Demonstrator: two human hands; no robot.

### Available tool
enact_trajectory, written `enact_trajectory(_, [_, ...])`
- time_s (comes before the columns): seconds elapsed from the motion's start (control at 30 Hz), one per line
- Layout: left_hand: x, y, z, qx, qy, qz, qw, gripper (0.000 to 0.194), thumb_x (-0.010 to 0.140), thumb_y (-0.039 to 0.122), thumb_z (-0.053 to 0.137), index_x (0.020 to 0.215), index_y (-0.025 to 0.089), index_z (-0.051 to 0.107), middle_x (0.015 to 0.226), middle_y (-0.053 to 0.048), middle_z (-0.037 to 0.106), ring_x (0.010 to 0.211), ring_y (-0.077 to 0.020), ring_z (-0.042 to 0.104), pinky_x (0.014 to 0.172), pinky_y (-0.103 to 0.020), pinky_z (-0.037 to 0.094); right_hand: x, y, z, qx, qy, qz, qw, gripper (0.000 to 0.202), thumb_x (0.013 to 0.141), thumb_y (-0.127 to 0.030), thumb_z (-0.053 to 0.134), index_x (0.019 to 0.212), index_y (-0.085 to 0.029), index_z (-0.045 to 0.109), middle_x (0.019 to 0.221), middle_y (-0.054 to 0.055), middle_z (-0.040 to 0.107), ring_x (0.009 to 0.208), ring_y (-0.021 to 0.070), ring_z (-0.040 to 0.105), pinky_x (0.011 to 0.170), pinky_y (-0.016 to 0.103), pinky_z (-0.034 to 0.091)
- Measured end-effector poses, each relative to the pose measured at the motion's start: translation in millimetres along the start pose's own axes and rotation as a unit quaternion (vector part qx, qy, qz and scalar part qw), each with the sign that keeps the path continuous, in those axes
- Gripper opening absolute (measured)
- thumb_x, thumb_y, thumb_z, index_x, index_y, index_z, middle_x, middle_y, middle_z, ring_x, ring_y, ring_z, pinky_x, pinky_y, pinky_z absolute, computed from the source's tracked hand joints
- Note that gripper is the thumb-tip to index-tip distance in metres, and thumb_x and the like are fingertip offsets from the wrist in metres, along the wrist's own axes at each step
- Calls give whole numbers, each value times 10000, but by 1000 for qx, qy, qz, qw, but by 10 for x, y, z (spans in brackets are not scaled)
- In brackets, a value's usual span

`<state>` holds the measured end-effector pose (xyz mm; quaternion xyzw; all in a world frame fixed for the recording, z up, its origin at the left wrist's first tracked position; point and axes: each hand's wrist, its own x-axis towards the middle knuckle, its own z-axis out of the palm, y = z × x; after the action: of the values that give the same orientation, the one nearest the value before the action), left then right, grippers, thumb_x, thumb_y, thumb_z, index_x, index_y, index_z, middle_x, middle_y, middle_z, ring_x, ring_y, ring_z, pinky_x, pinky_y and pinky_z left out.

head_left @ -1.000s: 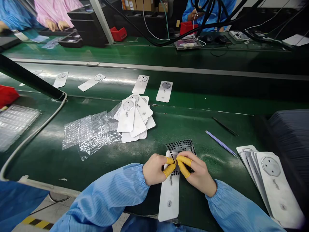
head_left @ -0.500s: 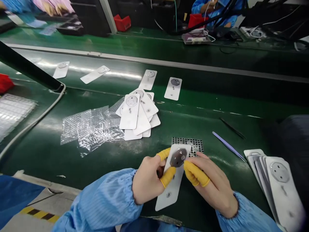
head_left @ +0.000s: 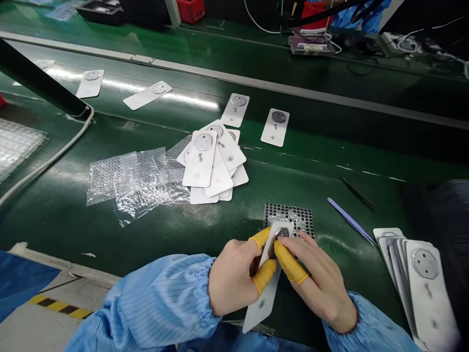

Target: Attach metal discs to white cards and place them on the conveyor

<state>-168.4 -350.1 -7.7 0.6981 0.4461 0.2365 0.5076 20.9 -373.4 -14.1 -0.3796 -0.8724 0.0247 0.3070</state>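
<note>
Head view, itemised from the perforated tray (head_left: 291,215) on the green worktop (head_left: 91,234).

1. White card (head_left: 264,293), just in front of the tray, tilted up off the worktop. Our left hand (head_left: 234,278) grips it along the left edge, thumb and forefinger in yellow cots closed on it; we judge the edge grip keeps the face free for the other hand.
2. Dark octagonal disc (head_left: 275,240) at the card's top end. Our right hand (head_left: 317,283) lays one cot-covered finger on it, the other fingers spread loosely and holding nothing; the pressing looks meant to seat the disc.
3. Fanned pile of cards (head_left: 214,166), beyond and left of the tray, within reach.
4. Clear bubble-wrap bags (head_left: 128,183), left of that pile.
5. Two single cards, one with a pale disc (head_left: 237,108), one with a dark disc (head_left: 275,126), on the belt beyond the tray.
6. Purple tweezers (head_left: 348,222) and a black pair (head_left: 357,193), right of the tray, lying unused.
7. Overlapped row of cards (head_left: 421,278), far right of the tray.
</note>
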Motion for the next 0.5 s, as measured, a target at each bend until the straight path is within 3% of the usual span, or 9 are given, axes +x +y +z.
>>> enact_trajectory(0.2, [10, 1, -12, -11, -33, -71, 997, 168, 748, 260, 561, 633, 199, 454, 479, 17, 476, 395, -122, 447, 384, -235, 336, -56, -120, 62, -89, -95, -9, 992, 286, 833, -29, 406, 1022, -46, 620, 1272, 257, 535, 1239, 352, 467, 929, 543, 503])
enact_trajectory(0.33, [15, -37, 15, -30, -39, -95, 994, 106, 761, 254, 546, 710, 166, 516, 516, -2, 532, 421, -132, 485, 391, -232, 359, -83, -191, 124, -99, -119, -3, 988, 244, 805, -8, 403, 841, -52, 639, 1310, 286, 490, 1261, 381, 432, 919, 543, 508])
enact_trajectory(0.5, [61, -53, 22, -137, -19, -94, 986, 173, 793, 300, 587, 793, 128, 570, 549, -15, 572, 456, -123, 499, 434, -223, 397, -90, -101, 145, -15, -91, 23, 996, 377, 807, -47, 449, 1166, 17, 544, 1318, 288, 464, 1286, 370, 396, 947, 524, 502])
